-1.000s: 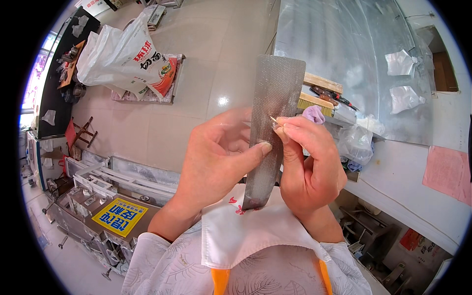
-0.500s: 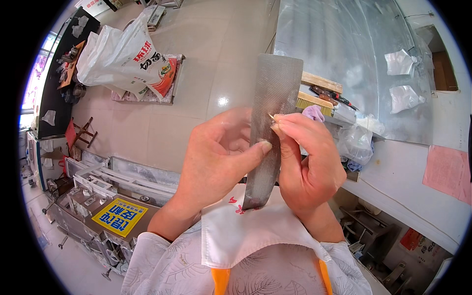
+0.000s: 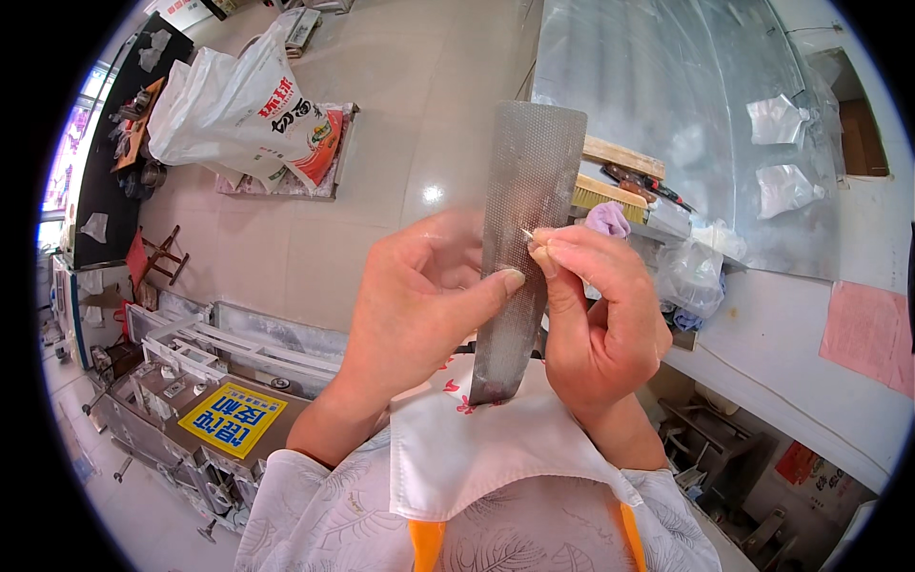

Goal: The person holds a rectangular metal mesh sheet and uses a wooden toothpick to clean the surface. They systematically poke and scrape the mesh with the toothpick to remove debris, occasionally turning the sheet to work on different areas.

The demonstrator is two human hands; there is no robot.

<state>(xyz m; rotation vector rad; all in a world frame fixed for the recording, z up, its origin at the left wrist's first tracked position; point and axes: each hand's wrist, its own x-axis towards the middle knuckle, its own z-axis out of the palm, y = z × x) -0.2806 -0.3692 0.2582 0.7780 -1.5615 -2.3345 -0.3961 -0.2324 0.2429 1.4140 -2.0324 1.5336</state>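
A long grey metal strip [image 3: 536,157] covered in tiny holes stands nearly upright before my chest, its lower end against the white apron [image 3: 496,448]. My left hand [image 3: 419,296] grips it from the left, thumb on its front face and fingers behind, partly hidden. Between thumb and forefinger, my right hand [image 3: 605,310] pinches a thin, pale pointed stick [image 3: 527,232], like a toothpick. Its tip is at the strip's face; whether it sits in a hole is too small to tell.
At right, a plastic-covered table [image 3: 658,86] bears a brush [image 3: 610,195], dark-handled tools [image 3: 634,181] and a purple cloth [image 3: 607,220]. A clear plastic bag [image 3: 689,276] lies by its edge. White sacks [image 3: 248,114] stand on the floor at far left; a metal machine [image 3: 181,381] is near left.
The pinched stick and my right fingertips have shifted slightly down the strip. The strip has tilted a little; my left hand keeps its hold.
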